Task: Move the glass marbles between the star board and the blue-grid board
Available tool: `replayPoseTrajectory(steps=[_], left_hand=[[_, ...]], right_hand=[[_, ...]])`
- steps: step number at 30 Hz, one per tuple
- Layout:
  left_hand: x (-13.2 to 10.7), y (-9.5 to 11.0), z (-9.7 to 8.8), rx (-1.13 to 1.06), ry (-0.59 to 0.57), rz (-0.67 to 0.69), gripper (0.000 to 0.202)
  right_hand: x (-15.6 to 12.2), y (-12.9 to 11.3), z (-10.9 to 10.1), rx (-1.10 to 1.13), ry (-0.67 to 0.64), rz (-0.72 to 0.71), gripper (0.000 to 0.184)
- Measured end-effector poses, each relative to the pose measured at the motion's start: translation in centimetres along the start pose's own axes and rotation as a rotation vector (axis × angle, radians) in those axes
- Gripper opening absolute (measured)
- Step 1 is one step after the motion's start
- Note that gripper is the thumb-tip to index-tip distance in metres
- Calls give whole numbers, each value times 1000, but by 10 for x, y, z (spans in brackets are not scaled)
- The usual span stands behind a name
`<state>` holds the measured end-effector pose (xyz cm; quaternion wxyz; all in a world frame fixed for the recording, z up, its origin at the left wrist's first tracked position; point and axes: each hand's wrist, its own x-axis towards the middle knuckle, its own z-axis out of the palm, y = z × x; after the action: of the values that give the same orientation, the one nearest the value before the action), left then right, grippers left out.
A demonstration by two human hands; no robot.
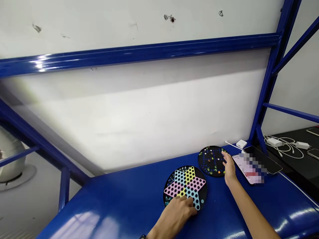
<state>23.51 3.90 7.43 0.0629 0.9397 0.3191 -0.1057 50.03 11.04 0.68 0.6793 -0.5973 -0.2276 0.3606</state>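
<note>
Blue steel frame rails (134, 53) cross a scuffed white wall (124, 116), and a glossy blue table (104, 202) runs beneath them. Two round black game boards lie on the table. The nearer, a Chinese checkers board (185, 187), carries a six-pointed star in pastel pink, yellow and pale blue, and its star holes look unfilled as far as can be seen. A few small marbles (167, 200) show only in the dark area at its left edge. The farther round board (211, 161) is black with blue-ringed holes, and more than a dozen coloured marbles (211, 169) are scattered over it, too small to count exactly, with one orange piece among them. So the star stands unfilled, while the pieces lie on the other board and at the first board's edge.

The hands are well apart. The left hand (175, 215) lies across the near edge of the star board; whether it pinches anything is hidden. The right hand (229, 167) is open, its fingers at the far board's right edge. Just beside it lie two smartphones, one with a blurred screen (249, 169) and one dark (264, 159), with one white charger (241, 143) behind them. Beyond, a black surface (294, 167) holds two more white chargers (274, 142) with cables and two more phones (312, 153).
</note>
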Motion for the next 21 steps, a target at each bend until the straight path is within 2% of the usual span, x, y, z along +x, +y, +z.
replayPoseTrajectory(steps=[6, 9, 11, 14, 17, 19, 21], left_hand=[[-9, -8, 2, -2, -19, -16, 22], [-15, -11, -6, -117, 43, -51, 18], [-13, -11, -13, -194, 173, -97, 21], [5, -5, -22, -256, 404, -180, 28], [35, 7, -26, -273, 513, -210, 27], [53, 13, -27, -283, 520, -192, 26], [62, 15, -26, -304, 542, -174, 27]], right_hand=[[-4, -6, 2, 45, -22, -12, 45], [-8, -12, 3, 65, -92, 22, 44], [-13, -17, 5, 116, -257, 97, 44], [-28, -22, 10, 193, -625, 285, 46], [-44, -21, 17, 261, -937, 511, 49], [-48, -17, 21, 314, -1013, 650, 45], [-44, -11, 21, 353, -951, 722, 35]])
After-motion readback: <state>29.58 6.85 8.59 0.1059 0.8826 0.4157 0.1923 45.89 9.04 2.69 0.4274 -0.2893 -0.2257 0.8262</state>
